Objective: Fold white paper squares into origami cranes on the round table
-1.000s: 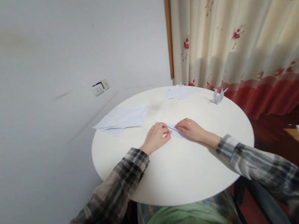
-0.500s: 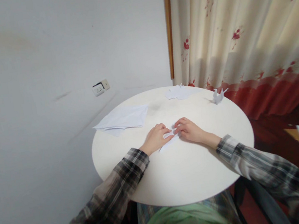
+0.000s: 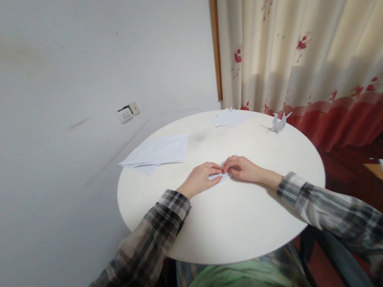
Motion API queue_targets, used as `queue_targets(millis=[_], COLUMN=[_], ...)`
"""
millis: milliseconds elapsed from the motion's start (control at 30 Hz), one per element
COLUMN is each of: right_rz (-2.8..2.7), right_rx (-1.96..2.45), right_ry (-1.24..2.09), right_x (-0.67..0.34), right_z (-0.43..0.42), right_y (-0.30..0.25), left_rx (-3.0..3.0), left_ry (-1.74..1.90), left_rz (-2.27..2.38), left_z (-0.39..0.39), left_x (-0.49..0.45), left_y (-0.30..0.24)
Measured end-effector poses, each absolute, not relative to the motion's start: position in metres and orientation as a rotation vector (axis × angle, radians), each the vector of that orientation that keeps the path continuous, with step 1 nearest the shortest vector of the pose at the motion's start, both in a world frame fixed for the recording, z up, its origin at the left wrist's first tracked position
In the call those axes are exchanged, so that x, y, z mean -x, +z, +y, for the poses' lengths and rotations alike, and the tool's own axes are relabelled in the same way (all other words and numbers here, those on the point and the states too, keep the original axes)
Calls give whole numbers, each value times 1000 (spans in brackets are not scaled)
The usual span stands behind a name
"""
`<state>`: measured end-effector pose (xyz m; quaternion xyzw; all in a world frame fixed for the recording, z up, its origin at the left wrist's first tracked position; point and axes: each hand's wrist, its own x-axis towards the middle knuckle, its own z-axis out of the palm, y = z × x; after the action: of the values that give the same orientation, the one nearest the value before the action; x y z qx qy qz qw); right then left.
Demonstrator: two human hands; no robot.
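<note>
A small piece of folded white paper (image 3: 215, 177) lies at the middle of the round white table, mostly covered by my hands. My left hand (image 3: 202, 178) holds its left side, with the thumb in front and the fingers bent over the far part. From the right, my right hand (image 3: 241, 168) grips the same paper with fingers curled and tips pressed down. The fingertips of both hands almost meet over it. How the paper is folded beneath them is hidden.
A stack of white paper sheets (image 3: 158, 151) lies at the table's (image 3: 232, 223) left. Smaller paper pieces (image 3: 229, 117) are at the far edge. A folded paper crane (image 3: 279, 122) stands at the far right. A wall with a socket (image 3: 125, 115) borders the left, a curtain (image 3: 308, 59) the far right.
My fingers have closed in over the paper, and both hands' fingertips sit slightly lower in view. Less of the paper's near part shows than before.
</note>
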<state>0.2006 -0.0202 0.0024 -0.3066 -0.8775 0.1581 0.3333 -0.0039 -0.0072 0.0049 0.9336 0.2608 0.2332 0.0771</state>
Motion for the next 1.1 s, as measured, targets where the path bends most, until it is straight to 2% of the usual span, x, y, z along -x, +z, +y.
queue_targets(millis=[467,1100], right_rz=[-2301,-2277], right_rx=[824,900], right_ry=[409,352], right_x=[-201,-203], right_z=[-22,-17], right_y=[0,-1], left_rx=[-2857,-2787], left_ry=[499,643], left_rz=[719,725], left_z=[-6,-7], left_x=[8,6], left_y=[14,9])
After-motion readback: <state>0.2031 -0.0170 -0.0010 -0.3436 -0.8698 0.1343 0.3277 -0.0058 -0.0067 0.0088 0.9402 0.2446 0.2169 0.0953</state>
